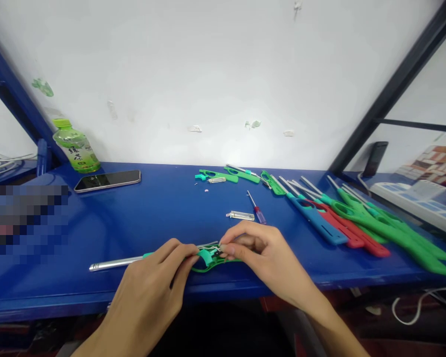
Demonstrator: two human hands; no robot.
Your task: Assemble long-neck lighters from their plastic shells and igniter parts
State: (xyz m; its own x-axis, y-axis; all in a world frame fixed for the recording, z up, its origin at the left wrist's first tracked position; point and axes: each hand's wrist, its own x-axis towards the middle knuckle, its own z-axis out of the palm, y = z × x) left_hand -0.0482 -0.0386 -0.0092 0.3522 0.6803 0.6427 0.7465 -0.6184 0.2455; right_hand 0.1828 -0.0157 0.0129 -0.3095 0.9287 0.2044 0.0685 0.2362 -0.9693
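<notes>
A green long-nosed lighter [208, 264] lies opened near the table's front edge, its inner parts and a thin pale wire showing. Its metal tube [115, 263] points left. My left hand [158, 277] is closed around the body by the tube's base, fingertips beside the teal trigger [205, 258]. With thumb and fingertips pinched, my right hand [258, 248] is at the open casing, on a small dark part with the wire; the fingers hide most of it. Beyond that hand lie a clear fuel tank [241, 215] and a screwdriver [259, 214] with a red and purple handle.
At the back lie green lighter casings [219, 175] and another clear tank [217, 180]. Several blue, red and green lighters [319, 223] are piled on the right. A phone [107, 181] and a green bottle [76, 148] are back left. A white wall borders the blue table [163, 208].
</notes>
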